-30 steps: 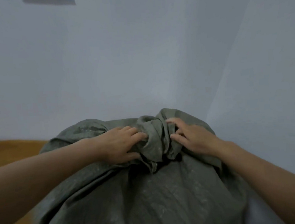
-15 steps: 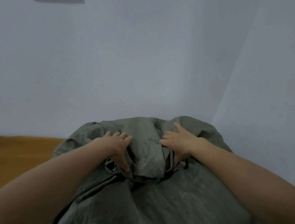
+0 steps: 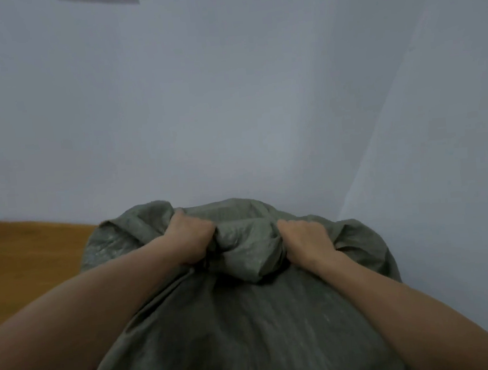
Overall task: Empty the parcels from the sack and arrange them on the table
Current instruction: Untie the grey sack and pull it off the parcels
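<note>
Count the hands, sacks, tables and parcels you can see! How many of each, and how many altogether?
Sacks: 1, the grey-green sack
Hands: 2, the left hand and the right hand, both gripping it
Tables: 1, the wooden table
Parcels: 0 in view
Total: 4
</note>
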